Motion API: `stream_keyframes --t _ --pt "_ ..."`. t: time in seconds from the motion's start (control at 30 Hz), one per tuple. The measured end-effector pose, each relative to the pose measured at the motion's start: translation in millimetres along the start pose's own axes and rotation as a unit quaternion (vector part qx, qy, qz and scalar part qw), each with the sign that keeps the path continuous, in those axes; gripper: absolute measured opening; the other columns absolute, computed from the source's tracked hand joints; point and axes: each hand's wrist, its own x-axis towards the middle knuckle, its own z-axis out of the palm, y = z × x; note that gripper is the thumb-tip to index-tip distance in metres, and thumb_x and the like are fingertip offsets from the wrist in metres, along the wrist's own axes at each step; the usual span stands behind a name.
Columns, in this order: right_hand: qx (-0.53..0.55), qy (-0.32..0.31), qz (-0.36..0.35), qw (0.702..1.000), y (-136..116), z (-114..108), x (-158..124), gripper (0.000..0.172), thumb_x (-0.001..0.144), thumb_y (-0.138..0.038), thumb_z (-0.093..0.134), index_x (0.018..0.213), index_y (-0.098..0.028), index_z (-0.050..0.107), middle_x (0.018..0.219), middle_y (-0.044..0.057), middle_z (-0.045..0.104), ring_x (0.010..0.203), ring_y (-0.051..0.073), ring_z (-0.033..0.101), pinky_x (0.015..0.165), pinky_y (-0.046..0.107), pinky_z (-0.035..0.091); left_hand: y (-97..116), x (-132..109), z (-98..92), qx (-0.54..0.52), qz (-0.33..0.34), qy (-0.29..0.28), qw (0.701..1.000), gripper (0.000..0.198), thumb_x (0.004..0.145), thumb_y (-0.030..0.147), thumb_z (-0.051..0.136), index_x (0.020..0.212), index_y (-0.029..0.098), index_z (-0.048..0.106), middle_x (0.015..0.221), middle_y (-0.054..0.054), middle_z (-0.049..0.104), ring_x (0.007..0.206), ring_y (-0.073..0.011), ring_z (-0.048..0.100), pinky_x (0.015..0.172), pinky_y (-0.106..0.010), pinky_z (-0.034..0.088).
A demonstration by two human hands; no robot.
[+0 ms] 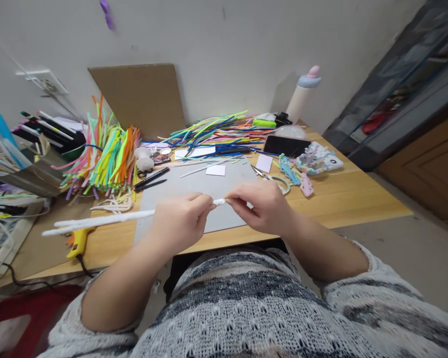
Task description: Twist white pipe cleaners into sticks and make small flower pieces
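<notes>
My left hand [181, 219] is closed around white fuzzy pipe cleaners [108, 219], whose long free ends stick out to the left past the wrist. A short twisted white tip shows between the two hands. My right hand [263, 206] pinches the end of that tip between thumb and fingertips. Both hands are held above the front part of a grey mat [194, 184] on the wooden table. Just behind the right hand lie scissors [271, 178] with pale handles. A small white card [215, 170] rests on the mat beyond the hands.
Bundled colourful pipe cleaners [115, 159] stand at the left, and loose ones [224, 129] lie at the back. A yellow glue gun [78, 242] sits front left. Black pens [151, 180], a phone [286, 146], a bottle [302, 97] and a leaning cardboard sheet [142, 99] are around.
</notes>
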Motion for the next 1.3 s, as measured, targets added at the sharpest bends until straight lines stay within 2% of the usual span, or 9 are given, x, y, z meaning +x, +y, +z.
stream_keyframes --t 0.23,0.4,0.6,0.73,0.87,0.93,1.0,1.13,1.3 --pt "0.136 -0.021 0.055 0.989 12 11 0 0.014 0.086 -0.022 0.050 0.082 -0.015 0.062 0.067 0.000 0.059 0.059 0.007 0.050 0.055 0.020 0.038 -2 -1 -0.2 -0.098 0.006 -0.010 0.995 0.029 0.090 0.027 0.040 0.066 0.016 0.051 0.059 0.000 0.050 0.054 -0.0103 0.041 0.051 -0.024 0.026" --pt "0.026 0.027 0.009 0.999 1 22 -9 0.013 0.084 -0.018 0.048 0.083 -0.015 0.060 0.067 0.001 0.061 0.060 0.009 0.051 0.057 0.023 0.038 -2 1 4.0 -0.115 -0.044 -0.003 0.992 0.030 0.090 0.028 0.040 0.064 0.016 0.049 0.058 0.001 0.048 0.053 -0.0097 0.039 0.051 -0.023 0.026" --pt "-0.064 0.013 -0.021 0.998 -4 7 -4 0.014 0.084 -0.019 0.048 0.079 -0.015 0.060 0.063 0.001 0.059 0.057 0.011 0.049 0.055 0.025 0.035 2 2 2.2 -0.031 -0.027 -0.011 0.999 0.028 0.089 0.028 0.041 0.066 0.017 0.052 0.060 -0.001 0.053 0.055 -0.0113 0.043 0.050 -0.025 0.023" --pt "0.076 -0.046 0.021 0.996 4 -2 7 0.013 0.084 -0.021 0.051 0.079 -0.015 0.061 0.066 0.000 0.060 0.060 0.008 0.049 0.056 0.022 0.036 0 -1 -2.2 -0.047 0.022 -0.037 0.998 0.027 0.089 0.028 0.041 0.067 0.017 0.052 0.060 0.000 0.052 0.055 -0.0109 0.043 0.050 -0.025 0.024" --pt "0.293 -0.084 0.109 0.946 14 7 11 0.019 0.084 -0.029 0.054 0.077 -0.013 0.061 0.061 -0.003 0.053 0.054 0.006 0.043 0.049 0.018 0.034 -2 -2 -2.7 -0.125 0.037 -0.033 0.991 0.028 0.090 0.027 0.040 0.067 0.016 0.051 0.058 0.001 0.049 0.054 -0.0099 0.040 0.051 -0.024 0.026" --pt "0.338 -0.080 0.141 0.927 14 17 7 0.022 0.085 -0.032 0.052 0.078 -0.013 0.060 0.058 -0.004 0.049 0.053 0.006 0.042 0.048 0.018 0.034 -3 -2 -0.1 -0.148 0.015 -0.022 0.989 0.029 0.090 0.027 0.040 0.065 0.016 0.051 0.057 0.001 0.047 0.053 -0.0098 0.039 0.051 -0.023 0.027" --pt "0.314 -0.056 0.154 0.935 11 26 2 0.023 0.087 -0.031 0.048 0.077 -0.014 0.058 0.057 -0.004 0.046 0.053 0.006 0.041 0.049 0.019 0.034 -2 -2 3.5 -0.160 -0.024 -0.010 0.987 0.029 0.090 0.027 0.041 0.066 0.016 0.052 0.057 0.001 0.048 0.053 -0.0098 0.040 0.051 -0.023 0.028" --pt "0.126 -0.003 0.104 0.987 -1 37 -10 0.021 0.089 -0.023 0.044 0.073 -0.015 0.055 0.060 -0.002 0.048 0.054 0.008 0.040 0.053 0.022 0.031 -1 -1 10.0 -0.157 -0.088 0.006 0.984 0.027 0.089 0.030 0.042 0.070 0.016 0.055 0.057 0.001 0.050 0.053 -0.0096 0.041 0.052 -0.023 0.028" --pt "-0.024 -0.017 0.047 0.998 -7 35 -13 0.017 0.088 -0.017 0.040 0.079 -0.016 0.055 0.066 0.001 0.056 0.059 0.010 0.046 0.056 0.024 0.032 0 1 12.9 -0.144 -0.113 -0.001 0.983 0.030 0.089 0.031 0.041 0.068 0.016 0.055 0.056 0.001 0.051 0.051 -0.0098 0.040 0.050 -0.023 0.027"
